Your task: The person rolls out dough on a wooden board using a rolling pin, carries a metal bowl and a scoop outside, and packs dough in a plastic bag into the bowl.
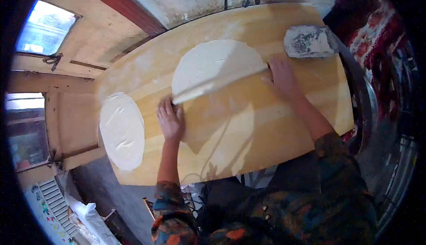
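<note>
A long rolling pin (222, 83), coated with flour, lies slantwise along the lower edge of a large flat sheet of dough (213, 61). My left hand (170, 120) is closed round the pin's lower left end. At its upper right end, my right hand (282, 77) is closed on the pin, with the thumb a little apart. A second flattened oval of dough (122, 132) rests at the left end of the wooden board (284, 134), apart from both hands.
A flour-dusted block or packet (310, 41), its contents unclear, sits at the board's upper right. The wall borders the far edge, and a wooden door with window panes (46, 27) stands at the left. Patterned red fabric (372, 27) hangs at the right.
</note>
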### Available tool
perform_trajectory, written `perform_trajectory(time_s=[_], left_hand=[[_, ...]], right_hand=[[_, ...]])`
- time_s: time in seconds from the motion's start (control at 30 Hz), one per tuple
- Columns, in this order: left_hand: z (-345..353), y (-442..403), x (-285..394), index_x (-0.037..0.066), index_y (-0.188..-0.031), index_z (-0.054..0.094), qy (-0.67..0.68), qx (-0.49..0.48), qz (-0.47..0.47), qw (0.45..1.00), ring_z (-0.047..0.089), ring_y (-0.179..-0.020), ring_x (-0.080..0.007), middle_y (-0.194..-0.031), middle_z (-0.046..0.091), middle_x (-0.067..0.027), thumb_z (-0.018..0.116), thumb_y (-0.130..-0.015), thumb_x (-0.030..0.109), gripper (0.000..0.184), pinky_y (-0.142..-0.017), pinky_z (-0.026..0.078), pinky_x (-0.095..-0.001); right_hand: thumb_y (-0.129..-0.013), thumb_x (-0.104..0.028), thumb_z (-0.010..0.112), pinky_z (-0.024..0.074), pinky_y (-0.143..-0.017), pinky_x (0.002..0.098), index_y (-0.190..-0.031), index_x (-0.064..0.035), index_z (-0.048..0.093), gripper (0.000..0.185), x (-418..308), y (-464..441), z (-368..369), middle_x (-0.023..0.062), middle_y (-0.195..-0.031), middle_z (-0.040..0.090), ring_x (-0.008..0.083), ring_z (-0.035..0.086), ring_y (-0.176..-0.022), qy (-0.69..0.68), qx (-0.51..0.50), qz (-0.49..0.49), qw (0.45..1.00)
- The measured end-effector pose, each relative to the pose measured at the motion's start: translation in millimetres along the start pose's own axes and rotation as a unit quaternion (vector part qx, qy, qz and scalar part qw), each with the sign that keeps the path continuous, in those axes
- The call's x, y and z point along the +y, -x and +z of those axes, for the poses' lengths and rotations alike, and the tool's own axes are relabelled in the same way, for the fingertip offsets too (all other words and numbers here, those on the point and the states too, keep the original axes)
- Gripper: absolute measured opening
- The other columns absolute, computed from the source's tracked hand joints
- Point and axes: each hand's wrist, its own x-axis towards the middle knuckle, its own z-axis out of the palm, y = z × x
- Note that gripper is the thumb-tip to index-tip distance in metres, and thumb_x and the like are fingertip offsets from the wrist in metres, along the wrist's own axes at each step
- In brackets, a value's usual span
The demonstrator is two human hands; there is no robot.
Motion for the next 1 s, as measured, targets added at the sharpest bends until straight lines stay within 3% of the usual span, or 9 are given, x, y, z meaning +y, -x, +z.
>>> perform_trajectory(time_s=[0.27,0.37,0.4,0.47,0.5,0.67,0.83,0.93,1.0], left_hand=[[-86.6,213.4,69.9,0.001,-0.129,0.035,-0.033,-0.089,0.008,0.995,0.031,-0.124,-0.0366,-0.128,0.039,-0.0206,0.062,-0.077,0.024,0.063,-0.106,0.020,-0.0498],[-110.7,257.3,75.9,0.003,-0.130,0.034,-0.017,-0.136,0.046,0.989,0.031,-0.125,-0.0365,-0.130,0.037,-0.0212,0.063,-0.077,0.024,0.064,-0.105,0.020,-0.0499],[-113.6,260.3,72.6,0.003,-0.130,0.034,0.005,-0.119,-0.034,0.992,0.032,-0.123,-0.0366,-0.130,0.037,-0.0214,0.062,-0.077,0.024,0.064,-0.103,0.022,-0.0498],[-114.1,248.2,65.7,0.004,-0.131,0.034,0.049,-0.083,-0.192,0.977,0.034,-0.121,-0.0368,-0.129,0.037,-0.0217,0.062,-0.078,0.025,0.064,-0.101,0.024,-0.0497],[-115.8,232.4,65.7,0.002,-0.126,0.039,0.081,0.017,-0.190,0.978,0.039,-0.114,-0.0376,-0.123,0.043,-0.0218,0.062,-0.079,0.027,0.058,-0.095,0.030,-0.0498],[-62.8,150.1,94.9,0.005,-0.097,0.059,0.025,-0.052,-0.267,0.962,0.048,-0.104,-0.0351,-0.107,0.053,-0.0177,0.066,-0.075,0.033,0.036,-0.084,0.040,-0.0488],[-46.2,114.1,141.0,0.003,-0.086,0.059,0.071,-0.088,-0.309,0.944,0.052,-0.099,-0.0317,-0.103,0.056,-0.0161,0.068,-0.075,0.031,0.031,-0.083,0.043,-0.0437],[-31.5,93.2,135.3,0.002,-0.090,0.059,0.387,-0.047,-0.331,0.859,0.052,-0.097,-0.0316,-0.104,0.057,-0.0164,0.066,-0.076,0.024,0.027,-0.082,0.043,-0.0412],[-10.8,78.9,151.3,0.002,-0.096,0.059,0.439,0.006,-0.243,0.865,0.052,-0.097,-0.0317,-0.106,0.056,-0.0166,0.063,-0.077,0.018,0.025,-0.083,0.042,-0.0407]], right_hand=[[-0.080,-0.032,0.059,0.0280,-0.101,0.0422,-0.120,-0.0022,0.047,0.052,-33.5,221.3,-43.8,0.0146,-0.122,0.046,0.0309,0.039,-0.115,0.041,-0.067,-0.055,0.995],[-0.080,-0.028,0.058,0.0365,-0.093,0.0410,-0.117,-0.0040,0.049,0.045,-42.7,277.3,-56.3,0.0132,-0.112,0.051,0.0285,0.047,-0.106,0.026,-0.053,-0.117,0.991],[-0.082,-0.028,0.056,0.0397,-0.090,0.0418,-0.118,-0.0057,0.049,0.043,-44.5,284.4,-62.0,0.0142,-0.112,0.052,0.0289,0.048,-0.104,0.005,-0.113,-0.125,0.986],[-0.085,-0.028,0.052,0.0460,-0.082,0.0435,-0.120,-0.0090,0.048,0.041,-47.7,291.8,-73.2,0.0161,-0.111,0.052,0.0297,0.052,-0.101,-0.036,-0.232,-0.140,0.962],[-0.084,-0.025,0.051,0.0469,-0.079,0.0433,-0.120,-0.0086,0.048,0.039,-56.0,289.4,-76.7,0.0159,-0.108,0.053,0.0298,0.053,-0.097,-0.053,-0.192,-0.113,0.974],[-0.082,-0.012,0.049,0.0480,-0.078,0.0414,-0.120,-0.0049,0.047,0.038,-124.9,244.7,-53.8,0.0146,-0.097,0.053,0.0299,0.054,-0.090,-0.171,0.013,-0.042,0.984],[-0.077,-0.007,0.048,0.0468,-0.078,0.0395,-0.120,0.0001,0.046,0.043,-129.1,229.2,-49.2,0.0134,-0.096,0.052,0.0293,0.052,-0.091,-0.124,0.008,-0.097,0.988],[-0.077,-0.007,0.048,0.0465,-0.077,0.0392,-0.120,-0.0001,0.046,0.043,-117.6,215.6,-35.4,0.0130,-0.096,0.052,0.0296,0.052,-0.089,-0.111,0.004,-0.103,0.988],[-0.078,-0.008,0.048,0.0466,-0.076,0.0390,-0.120,-0.0011,0.047,0.043,-111.0,206.1,-32.3,0.0128,-0.097,0.052,0.0298,0.053,-0.088,-0.118,-0.016,-0.114,0.986]])
